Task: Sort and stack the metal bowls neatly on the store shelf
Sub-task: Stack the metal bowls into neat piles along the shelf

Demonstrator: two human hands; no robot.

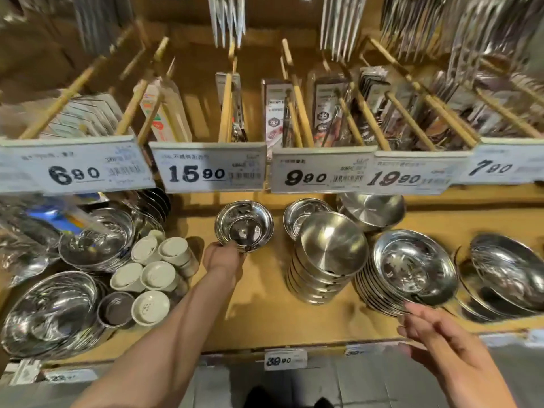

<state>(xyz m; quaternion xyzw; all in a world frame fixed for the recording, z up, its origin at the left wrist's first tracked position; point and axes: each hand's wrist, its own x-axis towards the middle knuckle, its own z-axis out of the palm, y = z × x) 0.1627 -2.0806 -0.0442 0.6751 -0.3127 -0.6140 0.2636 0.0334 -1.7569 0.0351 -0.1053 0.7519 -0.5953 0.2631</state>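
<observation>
Bowl (244, 225) — one, left hand (221, 259)

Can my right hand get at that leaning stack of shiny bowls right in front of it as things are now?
Probably yes. The right hand is open, its fingers just short of the leaning stack's near rim, with nothing between them.

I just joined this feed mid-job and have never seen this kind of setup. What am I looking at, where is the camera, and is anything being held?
There is no machine here: a person wears one camera on the head, looking down at their own bare hands and a wooden store shelf. The left hand grips a small shiny bowl by its near rim. The right hand is open, fingertips near a leaning stack of wide-rimmed bowls; contact is unclear. Between them stands a stack of matte bowls. White-lidded cups sit left, price tags above.
</observation>
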